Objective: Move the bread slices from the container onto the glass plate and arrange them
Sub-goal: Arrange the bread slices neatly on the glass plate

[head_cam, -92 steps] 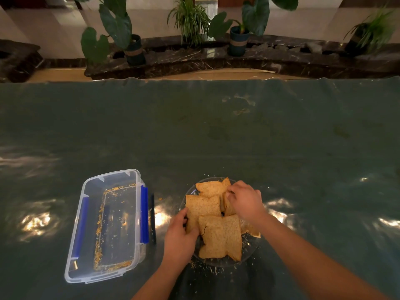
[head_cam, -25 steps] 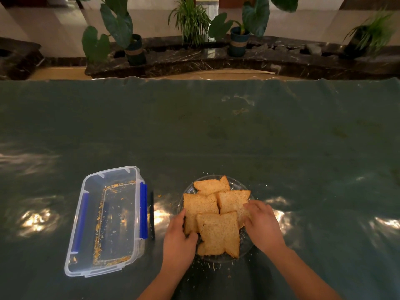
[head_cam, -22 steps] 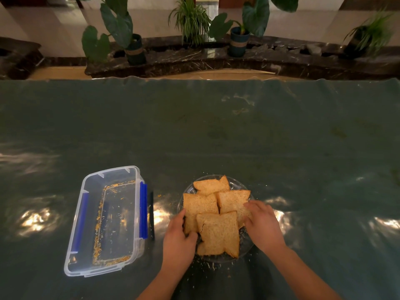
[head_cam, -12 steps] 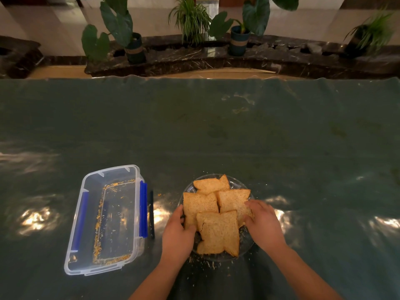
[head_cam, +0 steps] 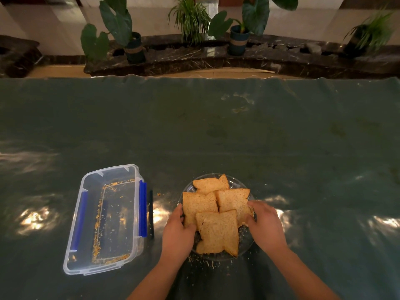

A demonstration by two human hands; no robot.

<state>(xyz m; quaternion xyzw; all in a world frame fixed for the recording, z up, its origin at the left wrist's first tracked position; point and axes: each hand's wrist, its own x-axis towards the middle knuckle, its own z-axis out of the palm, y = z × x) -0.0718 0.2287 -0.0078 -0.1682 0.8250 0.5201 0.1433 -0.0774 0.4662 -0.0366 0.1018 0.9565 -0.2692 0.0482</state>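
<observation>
Bread slices (head_cam: 217,231) between both hands — plated.

Potted plants (head_cam: 134,47) line a dark marble ledge (head_cam: 216,57) beyond the green table (head_cam: 216,131), whose surface carries scattered crumbs (head_cam: 207,264).

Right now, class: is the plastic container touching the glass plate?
Apart. The head view shows a strip of green table cover between the container and the glass plate.
</observation>
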